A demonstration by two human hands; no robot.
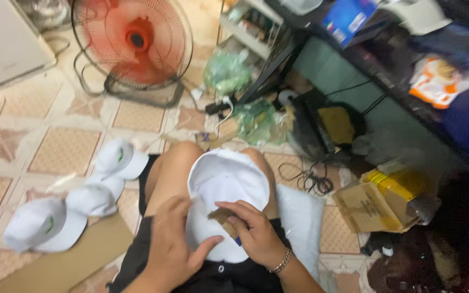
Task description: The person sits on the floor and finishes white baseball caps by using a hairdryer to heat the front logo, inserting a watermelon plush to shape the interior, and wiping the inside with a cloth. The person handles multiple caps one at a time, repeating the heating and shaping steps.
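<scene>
A: so where's the white cap (225, 187)?
B: on the person's lap — left hand (173, 239) pinching its edge, fingers closed on the fabric. Right hand (253, 230) clamps a brown card piece (222, 217) against it.
A: more caps?
B: yep, white caps (77, 201) on the tiled floor (61, 149), left side.

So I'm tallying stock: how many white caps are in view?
4. One white cap lies on the lap, under both hands. Three more sit on the floor to the left: far cap, middle cap, near cap. Others may be hidden.
</scene>
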